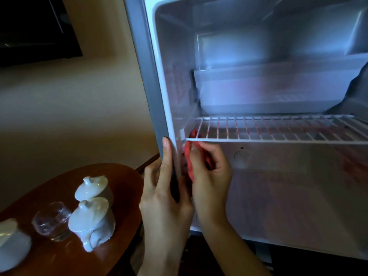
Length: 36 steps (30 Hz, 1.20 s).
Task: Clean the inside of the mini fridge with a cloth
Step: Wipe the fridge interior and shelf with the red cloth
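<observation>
Beside fridge [153, 80], table [119, 182] bears lidded cups [92, 218].

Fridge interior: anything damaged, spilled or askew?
Nothing stands out. The wire shelf sits level, the tray above rests in place, and no spill shows. The right hand presses the red cloth against the left inner wall; the left hand grips the fridge edge.
</observation>
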### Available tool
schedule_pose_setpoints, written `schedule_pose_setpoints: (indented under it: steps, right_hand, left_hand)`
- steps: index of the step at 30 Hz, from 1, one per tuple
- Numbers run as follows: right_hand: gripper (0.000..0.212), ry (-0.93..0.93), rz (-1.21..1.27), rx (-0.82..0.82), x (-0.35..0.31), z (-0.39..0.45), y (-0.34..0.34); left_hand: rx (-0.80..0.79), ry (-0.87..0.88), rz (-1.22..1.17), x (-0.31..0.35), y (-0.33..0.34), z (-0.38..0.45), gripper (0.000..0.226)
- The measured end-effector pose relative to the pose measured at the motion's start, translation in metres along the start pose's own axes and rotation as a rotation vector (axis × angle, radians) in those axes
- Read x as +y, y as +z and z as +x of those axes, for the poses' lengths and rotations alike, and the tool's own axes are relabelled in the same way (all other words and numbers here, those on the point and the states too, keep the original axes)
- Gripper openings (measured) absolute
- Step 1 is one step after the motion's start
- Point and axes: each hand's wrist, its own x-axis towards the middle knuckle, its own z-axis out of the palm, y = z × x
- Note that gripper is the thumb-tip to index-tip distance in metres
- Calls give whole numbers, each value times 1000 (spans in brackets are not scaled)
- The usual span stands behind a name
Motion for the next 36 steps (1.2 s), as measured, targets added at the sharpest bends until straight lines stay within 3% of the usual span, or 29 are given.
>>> schedule_pose_setpoints:
  steps: [4,8,11,15,21,25,31,36]
  right_hand:
    - [14,110,33,69,21,42,6]
    - [18,-19,-170,35,39,65,4]
    - [31,-21,-249,8,41,52,2]
    - [16,-90,-200,-80,24,11,-6]
    - [29,-99,-148,-206,12,-8,-24]
    - [22,-96,-151,-104,23,18,-16]
    - [15,-72,-193,2,49,71,-9]
    - [19,-40,-211,44,46,52,-6]
  left_hand:
    - [23,25,23,-2,0,2,77]
    - [16,50,45,-4,2,2,83]
    - [23,28,51,-1,2,2,84]
    - [27,6,52,3,1,1,86]
    - [55,-25,37,9,3,1,78]
    - [72,13,48,8,5,1,76]
    - [47,30,94,1,7,0,99]
    - [57,16,76,3,4,0,87]
